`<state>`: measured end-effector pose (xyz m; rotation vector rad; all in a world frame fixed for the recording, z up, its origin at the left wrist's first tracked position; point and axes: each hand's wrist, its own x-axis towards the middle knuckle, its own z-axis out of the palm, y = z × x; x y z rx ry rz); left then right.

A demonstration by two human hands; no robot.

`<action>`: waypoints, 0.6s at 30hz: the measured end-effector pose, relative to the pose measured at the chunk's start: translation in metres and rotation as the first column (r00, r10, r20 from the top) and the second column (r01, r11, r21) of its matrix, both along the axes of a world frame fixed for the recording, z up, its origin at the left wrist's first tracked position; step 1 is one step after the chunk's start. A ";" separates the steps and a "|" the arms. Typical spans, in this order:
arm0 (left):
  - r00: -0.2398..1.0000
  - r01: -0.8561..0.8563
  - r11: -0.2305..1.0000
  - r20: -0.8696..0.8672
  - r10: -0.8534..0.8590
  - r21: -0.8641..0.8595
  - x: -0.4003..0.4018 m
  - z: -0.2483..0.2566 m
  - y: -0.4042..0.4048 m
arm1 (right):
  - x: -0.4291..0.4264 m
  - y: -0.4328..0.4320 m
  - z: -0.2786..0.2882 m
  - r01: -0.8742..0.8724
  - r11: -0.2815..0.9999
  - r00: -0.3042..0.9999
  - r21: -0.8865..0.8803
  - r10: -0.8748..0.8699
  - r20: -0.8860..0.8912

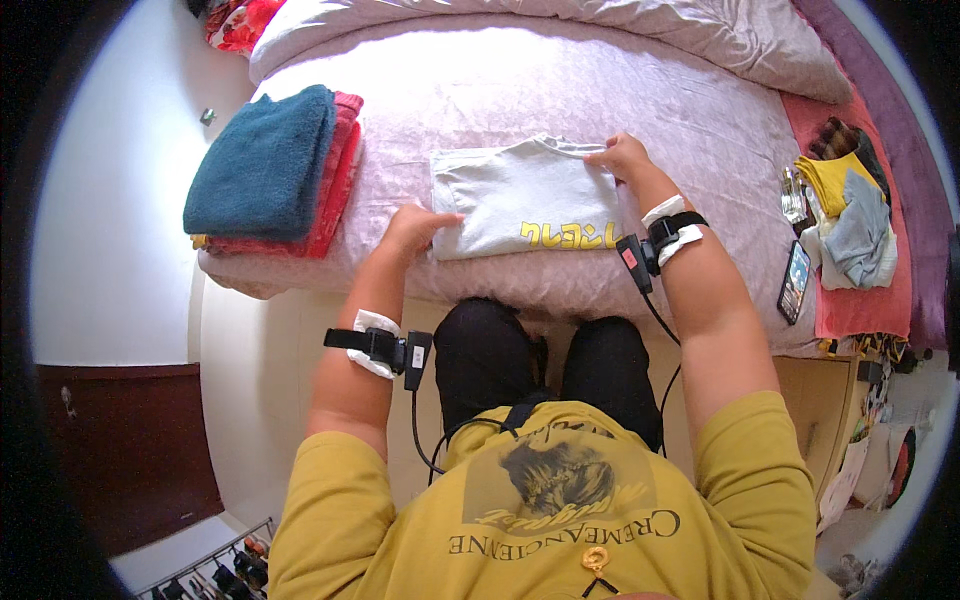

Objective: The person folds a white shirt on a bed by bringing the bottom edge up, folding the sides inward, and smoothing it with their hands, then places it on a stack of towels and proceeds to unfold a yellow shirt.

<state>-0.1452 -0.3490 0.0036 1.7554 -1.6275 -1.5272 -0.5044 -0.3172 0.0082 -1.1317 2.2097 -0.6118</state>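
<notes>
A light grey T-shirt (pixel 517 199) with yellow lettering lies folded into a rectangle on the bed, its neckline at the far side. My left hand (pixel 420 229) is at the shirt's near left edge, thumb lying on the cloth and fingers mostly hidden. At the far right corner, beside the collar, my right hand (pixel 622 159) pinches the fabric between thumb and fingers. Left of the shirt stands a stack of folded cloths, a fuzzy teal one (pixel 262 165) over red ones (pixel 330 202).
A rumpled blanket (pixel 675 37) runs along the bed's far side. On the right, a phone (pixel 793 281), a clear bottle (pixel 792 195) and a pile of small garments (pixel 862 225) lie by a coral cloth (pixel 896 300). Cables hang from both wrist straps. A wall borders the left.
</notes>
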 end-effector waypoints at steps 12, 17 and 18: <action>0.974 -0.014 0.971 -0.215 0.067 0.240 0.007 0.005 0.013 | 0.031 0.005 0.049 -0.016 0.964 0.984 0.264 -0.031 0.174; 0.907 0.040 0.963 -0.414 0.077 0.267 -0.018 0.011 0.022 | -0.010 0.001 0.001 0.073 0.996 0.943 0.052 -0.086 0.321; 0.892 -0.001 0.960 -0.433 0.128 0.281 -0.011 0.012 0.027 | 0.001 0.002 0.010 0.046 0.999 0.925 0.022 -0.051 0.377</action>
